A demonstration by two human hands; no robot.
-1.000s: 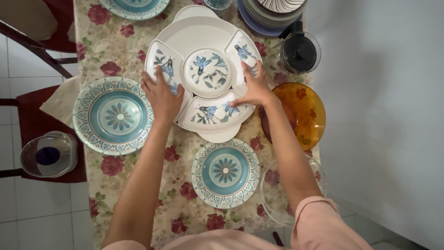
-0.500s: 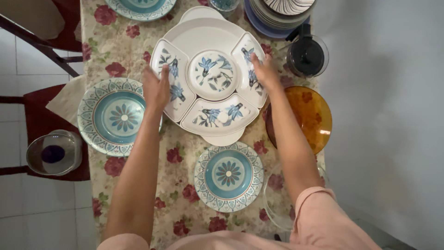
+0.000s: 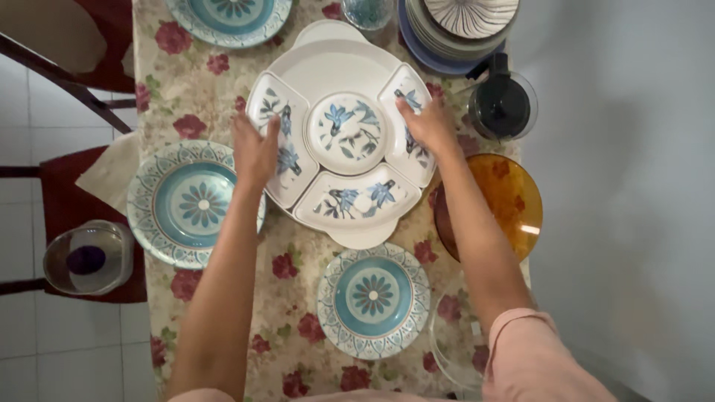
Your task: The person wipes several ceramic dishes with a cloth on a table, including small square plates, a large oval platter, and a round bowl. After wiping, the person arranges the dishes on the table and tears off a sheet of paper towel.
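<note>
Surface: floral tablecloth [image 3: 223, 82] with red roses over a narrow table, white tiled floor to one side and a pale wall to the other.
Serving set: white divided serving platter [image 3: 331, 63] near the far middle of the table, carrying a round centre dish [image 3: 346, 134] and three curved section dishes painted with blue flowers.
Left hand: left hand [image 3: 255, 152] lies flat on the left section dish [image 3: 277, 138], fingers spread wide and pressing down, not closed around anything.
Right hand: right hand [image 3: 426, 125] rests fingers-down on the right section dish [image 3: 410, 123], likewise loose and holding nothing.
Near section: near section dish [image 3: 357, 197] sits untouched between the two hands.
Progress: three curved dishes and the centre one appear seated on the platter; the far part of the platter is bare, so one section looks unfilled.
Around: large teal patterned plate [image 3: 195, 202] just left of the platter, small teal patterned plate [image 3: 374, 295] nearer the person, amber glass plate [image 3: 495, 205] on the right, a stack of plates [image 3: 454, 26] and a glass coffee pot [image 3: 503, 104] at the far right.
</note>
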